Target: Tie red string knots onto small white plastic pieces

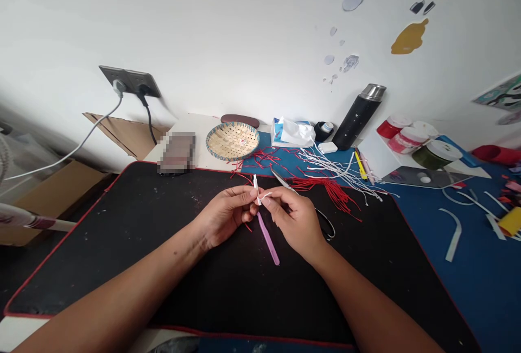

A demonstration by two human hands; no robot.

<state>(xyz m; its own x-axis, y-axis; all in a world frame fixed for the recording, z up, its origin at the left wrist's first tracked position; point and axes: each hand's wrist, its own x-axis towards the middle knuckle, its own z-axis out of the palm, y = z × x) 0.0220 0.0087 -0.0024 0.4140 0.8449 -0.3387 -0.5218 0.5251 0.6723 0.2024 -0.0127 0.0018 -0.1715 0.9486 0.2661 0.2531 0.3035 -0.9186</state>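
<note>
Near the middle of the black mat [163, 266], both my hands are raised close together. Between thumb and fingers, my left hand [232, 209] pinches a thin white strip [255, 181], which stands roughly upright. My right hand [299, 225] has thumb and forefinger closed on a fine white cord [267, 194] right beside the strip. Whether the cord is looped round the strip I cannot make out. Just below the fingers lies a slim lilac plastic tool [269, 242], its upper end near my left fingertips. Scissors [280, 179] lie behind my right hand, partly hidden by it.
Red cords [334, 193] and white cords [345, 171] spread behind my hands. Further back stand a woven basket [232, 141], a tissue box [292, 132] and a black thermos [359, 117]. Thread spools [437, 153] sit at right; a pixelated object [177, 152] lies at left.
</note>
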